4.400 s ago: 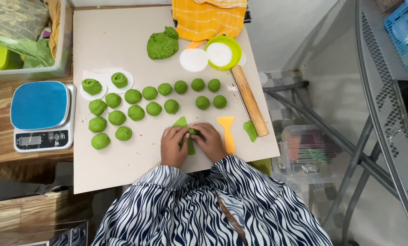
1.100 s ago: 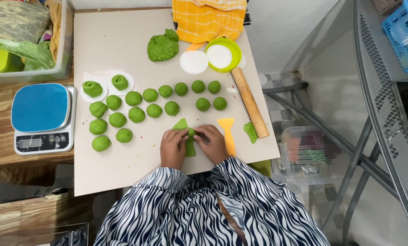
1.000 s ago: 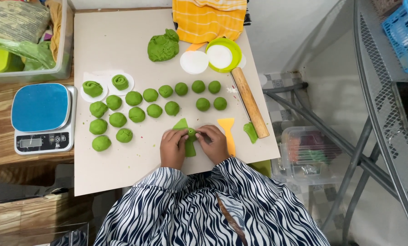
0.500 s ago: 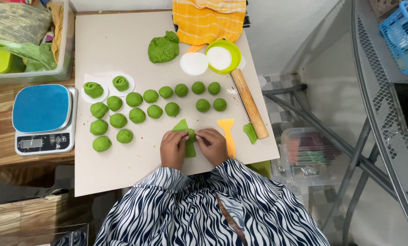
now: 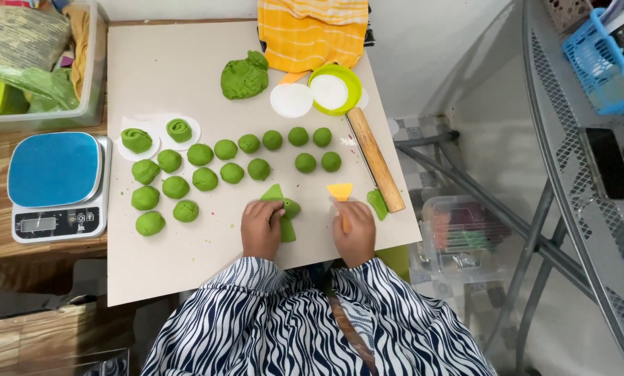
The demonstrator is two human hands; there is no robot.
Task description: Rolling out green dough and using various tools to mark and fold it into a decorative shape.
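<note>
A single view is given, taken from a head-worn camera high above, faced straight down. The whole surface (image 5: 186,83) is seen from well back, the wearer's striped sleeves filling the bottom edge.

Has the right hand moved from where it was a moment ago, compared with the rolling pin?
Yes. The right hand has left the green dough piece and shifted right, toward the wooden rolling pin; it now rests on the orange scraper.
</note>
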